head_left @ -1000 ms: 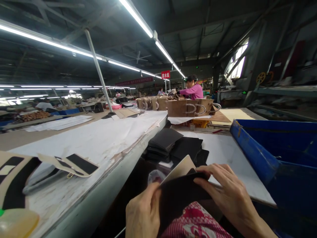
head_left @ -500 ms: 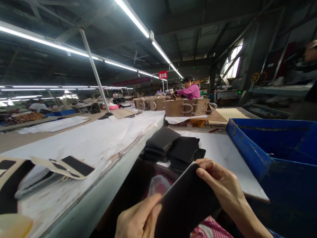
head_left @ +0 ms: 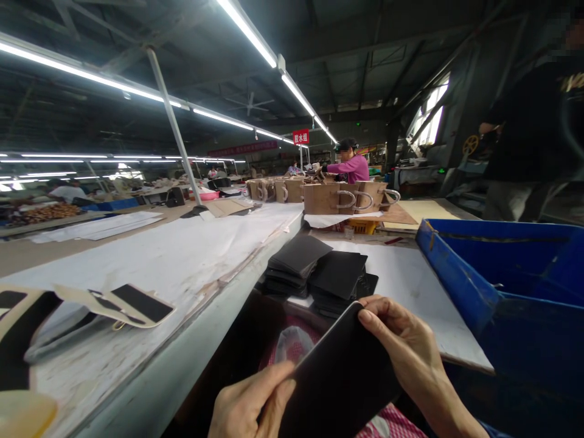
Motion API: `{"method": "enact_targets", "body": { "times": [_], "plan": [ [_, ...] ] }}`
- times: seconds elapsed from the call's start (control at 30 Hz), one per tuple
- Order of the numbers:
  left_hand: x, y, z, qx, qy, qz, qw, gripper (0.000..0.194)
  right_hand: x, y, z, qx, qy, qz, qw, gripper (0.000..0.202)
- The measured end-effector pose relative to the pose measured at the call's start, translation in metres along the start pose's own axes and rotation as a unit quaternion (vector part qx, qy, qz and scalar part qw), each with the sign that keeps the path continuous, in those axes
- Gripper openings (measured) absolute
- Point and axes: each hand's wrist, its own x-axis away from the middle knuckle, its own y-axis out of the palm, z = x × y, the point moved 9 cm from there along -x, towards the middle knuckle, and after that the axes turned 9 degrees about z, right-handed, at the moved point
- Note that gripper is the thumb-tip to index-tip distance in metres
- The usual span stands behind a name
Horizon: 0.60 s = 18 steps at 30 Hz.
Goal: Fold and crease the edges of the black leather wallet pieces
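A black panel (head_left: 342, 371) with a pale upper edge is held tilted between both hands. My left hand (head_left: 253, 401) pinches its left end between thumb and fingers. At the upper right corner, my right hand (head_left: 406, 340) grips the panel with the thumb in front and the fingers behind. Just beyond the panel lie two stacks of black pieces, a left stack (head_left: 296, 258) and a right stack (head_left: 338, 277), on a white-covered board (head_left: 410, 286).
A blue bin (head_left: 460, 261) stands at the right. The long white table (head_left: 182, 255) on the left bears a cream and black piece (head_left: 141, 304). Brown curved pieces with handles (head_left: 322, 199) stand farther back, near a person in purple (head_left: 358, 167). Another person (head_left: 533, 128) is at the right.
The person in dark clothes at the right has come farther into view. Both my hands and the panel have shifted very slightly left, with the grip unchanged.
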Motion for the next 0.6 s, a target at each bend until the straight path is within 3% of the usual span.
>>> {"method": "enact_targets", "body": {
  "times": [0.13,0.27,0.4,0.6],
  "plan": [
    [0.003,0.004,-0.001,0.027,-0.015,-0.012,0.999,0.026,0.001,-0.002,0.008,-0.025,0.031,0.008,0.999,0.034],
    [0.005,0.008,-0.004,0.037,-0.045,0.018,0.998,0.028,0.003,-0.002,0.013,-0.042,0.05,-0.003,0.998,0.033],
    [-0.004,0.019,0.006,-0.023,0.004,0.001,1.0,0.03,0.006,-0.003,0.006,-0.026,0.028,0.001,0.999,0.032],
    [-0.017,0.025,0.023,-0.012,0.045,0.052,0.998,0.031,0.009,0.002,-0.006,-0.017,0.006,-0.015,1.0,0.03]
  ]
}}
